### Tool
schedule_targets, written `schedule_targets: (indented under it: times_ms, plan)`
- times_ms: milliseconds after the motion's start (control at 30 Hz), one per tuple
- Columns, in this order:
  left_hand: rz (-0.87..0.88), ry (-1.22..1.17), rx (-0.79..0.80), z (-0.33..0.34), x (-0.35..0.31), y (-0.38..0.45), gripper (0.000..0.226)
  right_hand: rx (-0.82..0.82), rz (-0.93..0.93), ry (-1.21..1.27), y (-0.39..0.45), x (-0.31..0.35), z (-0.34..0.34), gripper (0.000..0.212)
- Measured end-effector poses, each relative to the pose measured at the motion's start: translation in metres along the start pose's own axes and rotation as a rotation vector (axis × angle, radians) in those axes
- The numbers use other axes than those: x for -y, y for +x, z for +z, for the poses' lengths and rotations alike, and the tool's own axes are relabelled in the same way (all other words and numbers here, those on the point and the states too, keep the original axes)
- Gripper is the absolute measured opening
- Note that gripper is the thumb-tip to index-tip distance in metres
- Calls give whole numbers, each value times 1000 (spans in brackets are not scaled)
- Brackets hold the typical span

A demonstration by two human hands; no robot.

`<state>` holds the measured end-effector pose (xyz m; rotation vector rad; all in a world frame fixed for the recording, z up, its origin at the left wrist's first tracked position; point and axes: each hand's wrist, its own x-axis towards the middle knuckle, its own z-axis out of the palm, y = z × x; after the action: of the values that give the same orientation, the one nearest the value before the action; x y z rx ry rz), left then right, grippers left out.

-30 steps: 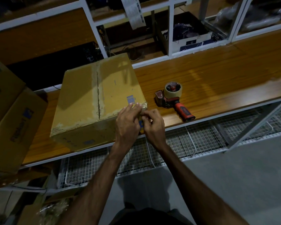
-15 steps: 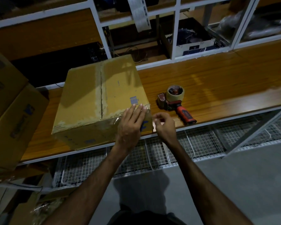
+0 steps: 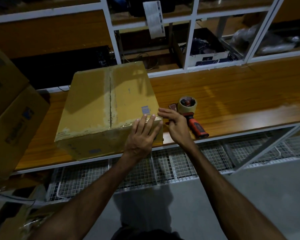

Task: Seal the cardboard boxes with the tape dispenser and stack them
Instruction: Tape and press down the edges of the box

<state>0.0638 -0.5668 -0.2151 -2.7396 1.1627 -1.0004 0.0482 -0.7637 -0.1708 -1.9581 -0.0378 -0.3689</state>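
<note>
Dim, murky, wide-angle bowing at edges

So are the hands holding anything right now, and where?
Nothing is gripped. The left hand lies flat with straight fingers on the near right corner of the cardboard box. The right hand is open beside it. The tape dispenser lies untouched on the bench.

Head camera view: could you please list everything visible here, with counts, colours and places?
Cardboard box: one, tan, on the bench, centre-left.
Tape dispenser: one, red and black, holding a tan roll, right of the box.
Stacked boxes: two, tan, far left.
Bench: one, brown wood.
Wire baskets: grey, under the bench.
Shelf frame: white, behind.
Left hand: flat on the box's near right corner.
Right hand: open, beside that corner.
</note>
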Motion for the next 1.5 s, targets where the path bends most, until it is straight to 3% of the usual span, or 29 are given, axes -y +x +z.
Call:
schedule_targets:
  times_ms: [200, 300, 433, 567, 733, 833, 933, 1100, 1500]
  plan:
    - [51, 6, 172, -7, -1, -6, 93, -64, -19, -120, -6, 13, 4, 50]
    - [124, -15, 253, -15, 1, -7, 84, -99, -7, -201, -5, 20, 8, 42]
    - [344, -162, 524, -32, 12, -23, 71, -128, -55, -390, -3, 40, 14, 34]
    - [166, -429, 161, -54, 31, -61, 30, -198, -100, -520, -9, 54, 38, 28]
    - [-263, -422, -304, -93, 92, -111, 34, -178, -158, -471, -21, 82, 93, 29]
    - [-555, -296, -439, -116, 146, -145, 31, -49, -215, -448, -15, 103, 124, 33]
    - [-637, -334, -432, -120, 192, -177, 37, 130, -251, -412, -6, 126, 156, 37]
    - [-618, -572, -250, -102, 224, -203, 45, 310, -239, -451, 8, 156, 210, 37]
    - [-308, -675, -219, -93, 255, -191, 31, 186, -151, -462, -2, 156, 246, 28]
